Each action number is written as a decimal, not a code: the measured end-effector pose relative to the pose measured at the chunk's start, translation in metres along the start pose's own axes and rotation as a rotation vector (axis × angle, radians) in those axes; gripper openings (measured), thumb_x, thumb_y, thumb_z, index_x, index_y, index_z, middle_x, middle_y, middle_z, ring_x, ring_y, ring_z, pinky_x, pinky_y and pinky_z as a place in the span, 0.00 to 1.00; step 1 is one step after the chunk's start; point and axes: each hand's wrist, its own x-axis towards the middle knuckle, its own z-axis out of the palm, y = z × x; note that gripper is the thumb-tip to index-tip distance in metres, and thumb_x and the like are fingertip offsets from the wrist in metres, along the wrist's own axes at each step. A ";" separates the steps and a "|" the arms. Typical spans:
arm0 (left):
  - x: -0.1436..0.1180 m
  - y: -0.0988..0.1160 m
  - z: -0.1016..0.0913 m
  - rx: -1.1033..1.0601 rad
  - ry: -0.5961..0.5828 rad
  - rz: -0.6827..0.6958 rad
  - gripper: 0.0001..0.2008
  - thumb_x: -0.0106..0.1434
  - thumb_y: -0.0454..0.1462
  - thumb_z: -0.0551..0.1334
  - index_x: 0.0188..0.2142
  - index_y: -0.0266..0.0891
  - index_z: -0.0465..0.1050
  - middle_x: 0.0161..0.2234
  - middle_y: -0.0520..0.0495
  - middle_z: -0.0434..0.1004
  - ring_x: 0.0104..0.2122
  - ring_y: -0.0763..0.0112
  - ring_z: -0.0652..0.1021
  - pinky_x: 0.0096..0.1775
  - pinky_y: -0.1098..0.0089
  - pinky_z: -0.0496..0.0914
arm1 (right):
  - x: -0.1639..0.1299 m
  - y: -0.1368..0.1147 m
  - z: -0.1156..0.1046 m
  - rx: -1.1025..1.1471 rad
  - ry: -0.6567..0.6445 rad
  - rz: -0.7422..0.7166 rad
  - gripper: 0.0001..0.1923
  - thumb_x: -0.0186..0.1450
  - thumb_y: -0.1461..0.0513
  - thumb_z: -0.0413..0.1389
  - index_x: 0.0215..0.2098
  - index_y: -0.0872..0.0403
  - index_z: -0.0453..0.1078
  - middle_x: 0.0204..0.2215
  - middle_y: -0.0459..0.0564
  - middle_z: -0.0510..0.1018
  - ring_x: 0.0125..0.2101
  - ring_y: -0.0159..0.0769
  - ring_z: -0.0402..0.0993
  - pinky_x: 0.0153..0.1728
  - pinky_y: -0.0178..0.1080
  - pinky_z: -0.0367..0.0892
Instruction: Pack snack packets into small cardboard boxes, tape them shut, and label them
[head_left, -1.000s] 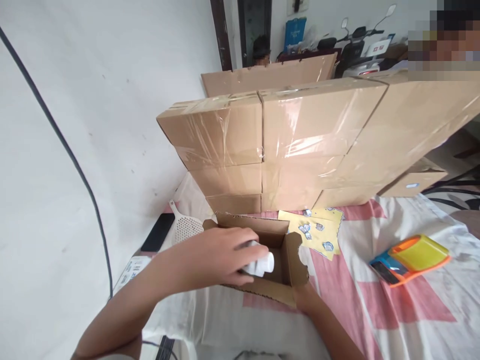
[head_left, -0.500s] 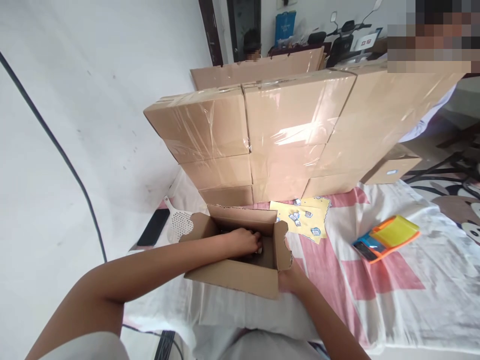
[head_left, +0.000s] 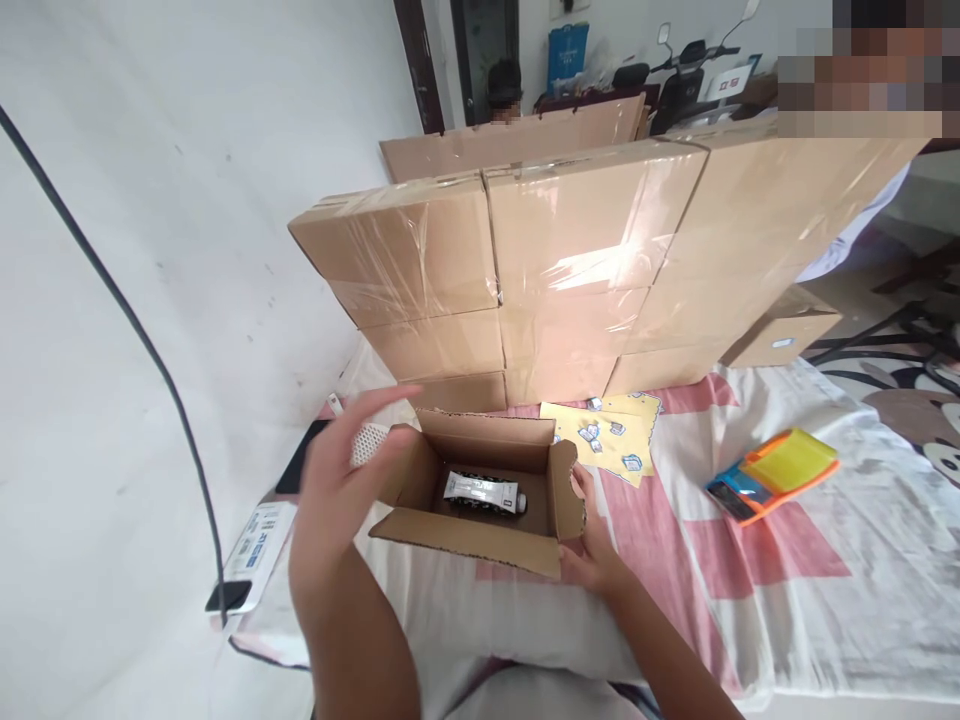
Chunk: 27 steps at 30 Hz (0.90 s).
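- White tube (head_left: 481,491) is lying lengthwise in the box (head_left: 465,540), cap (head_left: 521,503) pointing right.
- I'm seeing left hand (head_left: 341,480) released, right hand (head_left: 590,545) grasping box.
- Cloth (head_left: 795,625) is lying beneath, cartons (head_left: 577,230) standing behind.

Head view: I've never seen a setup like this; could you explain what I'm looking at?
There is no machine here, just a person's two bare hands, filmed by one camera worn on the head, looking forward and down. The right hand holds an open cardboard box by its right end; a black-and-white tube lies inside. The left hand is open, holding nothing, near the box's left end. On the patterned cloth lie yellow paper and a yellow-orange-blue item. Cartons stand behind.
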 end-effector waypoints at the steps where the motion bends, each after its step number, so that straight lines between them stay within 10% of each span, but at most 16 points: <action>1: -0.014 -0.010 -0.006 -0.091 0.268 -0.041 0.19 0.73 0.47 0.56 0.59 0.50 0.72 0.57 0.46 0.75 0.58 0.58 0.75 0.58 0.57 0.71 | 0.000 0.004 -0.001 0.008 -0.013 -0.098 0.42 0.68 0.36 0.47 0.72 0.46 0.52 0.70 0.58 0.50 0.70 0.56 0.51 0.64 0.56 0.59; 2: -0.030 -0.023 -0.008 -0.162 0.419 -0.058 0.21 0.72 0.50 0.57 0.60 0.49 0.70 0.58 0.44 0.73 0.60 0.56 0.73 0.57 0.57 0.72 | 0.000 0.008 -0.002 0.007 -0.029 -0.190 0.38 0.71 0.38 0.44 0.72 0.44 0.51 0.71 0.57 0.46 0.71 0.57 0.46 0.65 0.59 0.56; 7: -0.104 -0.085 0.017 -0.271 -0.002 -0.049 0.58 0.41 0.73 0.61 0.65 0.45 0.67 0.64 0.32 0.67 0.64 0.37 0.69 0.62 0.46 0.66 | 0.012 0.008 -0.009 -0.029 -0.093 -0.262 0.27 0.74 0.42 0.42 0.65 0.42 0.62 0.69 0.55 0.49 0.68 0.56 0.50 0.65 0.62 0.52; 11: -0.133 -0.091 0.030 -0.383 0.020 0.011 0.65 0.35 0.76 0.59 0.67 0.47 0.63 0.69 0.30 0.60 0.66 0.31 0.63 0.62 0.41 0.65 | 0.020 -0.005 -0.005 0.057 -0.086 -0.146 0.21 0.73 0.44 0.48 0.56 0.45 0.64 0.70 0.56 0.49 0.70 0.60 0.47 0.66 0.64 0.49; 19: -0.112 -0.076 0.031 -0.120 -0.070 -0.202 0.38 0.67 0.42 0.66 0.71 0.50 0.50 0.43 0.45 0.83 0.48 0.57 0.82 0.51 0.54 0.76 | 0.015 -0.010 0.017 0.280 0.064 -0.084 0.32 0.74 0.52 0.48 0.73 0.38 0.44 0.71 0.52 0.52 0.73 0.53 0.43 0.69 0.63 0.47; 24: -0.087 -0.059 0.048 0.259 0.099 -0.268 0.32 0.63 0.45 0.68 0.65 0.44 0.64 0.62 0.35 0.66 0.63 0.49 0.68 0.59 0.49 0.67 | 0.028 -0.014 -0.002 0.164 -0.065 -0.143 0.20 0.76 0.52 0.44 0.61 0.40 0.70 0.63 0.52 0.59 0.69 0.52 0.52 0.67 0.57 0.55; 27: -0.085 -0.045 0.053 0.351 0.014 -0.116 0.14 0.69 0.38 0.62 0.54 0.49 0.74 0.58 0.44 0.74 0.61 0.57 0.71 0.64 0.50 0.58 | 0.035 -0.015 -0.008 0.143 -0.081 -0.156 0.19 0.75 0.48 0.47 0.54 0.44 0.73 0.64 0.54 0.59 0.66 0.53 0.57 0.64 0.56 0.60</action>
